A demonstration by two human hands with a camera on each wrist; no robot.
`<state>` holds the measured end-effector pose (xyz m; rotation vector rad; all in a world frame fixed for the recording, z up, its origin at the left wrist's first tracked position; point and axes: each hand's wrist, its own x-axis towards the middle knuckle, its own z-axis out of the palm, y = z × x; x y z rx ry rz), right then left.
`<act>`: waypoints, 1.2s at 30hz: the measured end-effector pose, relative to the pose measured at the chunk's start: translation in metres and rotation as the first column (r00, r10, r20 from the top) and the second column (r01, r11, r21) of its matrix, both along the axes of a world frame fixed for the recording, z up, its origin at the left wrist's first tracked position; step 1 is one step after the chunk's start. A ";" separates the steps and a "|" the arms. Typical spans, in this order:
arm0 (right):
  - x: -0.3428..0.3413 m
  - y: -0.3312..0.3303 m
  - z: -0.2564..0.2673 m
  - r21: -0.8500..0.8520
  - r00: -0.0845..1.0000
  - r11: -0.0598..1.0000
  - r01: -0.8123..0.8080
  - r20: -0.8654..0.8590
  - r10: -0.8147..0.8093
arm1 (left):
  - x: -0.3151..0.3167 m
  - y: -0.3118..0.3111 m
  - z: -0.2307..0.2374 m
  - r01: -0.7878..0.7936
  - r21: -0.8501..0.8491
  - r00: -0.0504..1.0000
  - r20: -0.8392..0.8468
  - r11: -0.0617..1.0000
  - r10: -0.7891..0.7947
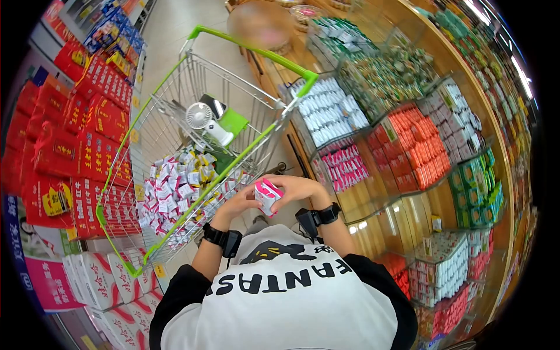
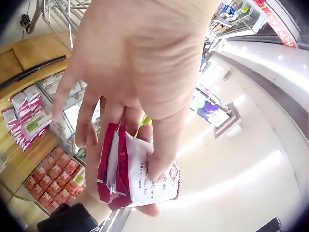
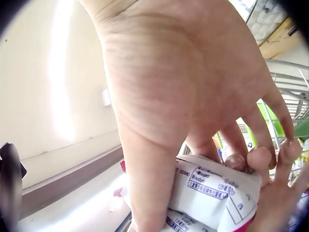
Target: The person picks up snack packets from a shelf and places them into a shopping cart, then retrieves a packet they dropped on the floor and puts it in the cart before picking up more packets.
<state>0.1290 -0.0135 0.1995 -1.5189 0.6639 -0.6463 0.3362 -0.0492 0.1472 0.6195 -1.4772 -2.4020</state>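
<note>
In front of my chest, both hands hold a small stack of white packets [image 1: 268,197] with magenta ends. My left hand [image 1: 238,203] grips it from the left side; in the left wrist view its thumb lies across the printed white face of the packets [image 2: 145,174]. From the other side my right hand [image 1: 301,189] holds the same stack, thumb and fingers around it. The right wrist view has two packets [image 3: 207,186] one above the other, with purple print. Just left of the hands, a shopping cart [image 1: 256,42] carries a heap of similar packets [image 1: 175,189], some yellow.
A white handheld fan [image 1: 201,116], a dark phone [image 1: 214,106] and a green item [image 1: 234,123] lie in the cart. Right stands a wooden display with bins of magenta packets [image 1: 347,166], orange packets [image 1: 414,151] and white packets [image 1: 329,108]. Red boxes [image 1: 87,157] are stacked left.
</note>
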 end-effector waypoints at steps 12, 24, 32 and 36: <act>0.089 -0.068 0.026 -0.240 0.981 0.953 -0.183 -0.112 0.160 | 0.089 -0.041 0.039 -0.117 0.027 0.993 -0.022 0.993 0.118; 0.162 -0.115 0.030 -0.274 0.960 0.922 -0.273 -0.137 0.244 | 0.160 -0.059 0.049 -0.224 -0.098 0.975 -0.038 0.970 0.221; 0.204 -0.135 0.024 -0.128 0.927 0.928 -0.351 -0.188 0.325 | 0.199 -0.043 0.032 -0.457 -0.080 0.889 -0.023 0.886 0.457; 0.230 -0.134 0.010 -0.190 0.972 0.961 -0.201 -0.159 0.172 | 0.213 -0.026 0.022 -0.678 -0.083 0.731 0.025 0.731 0.681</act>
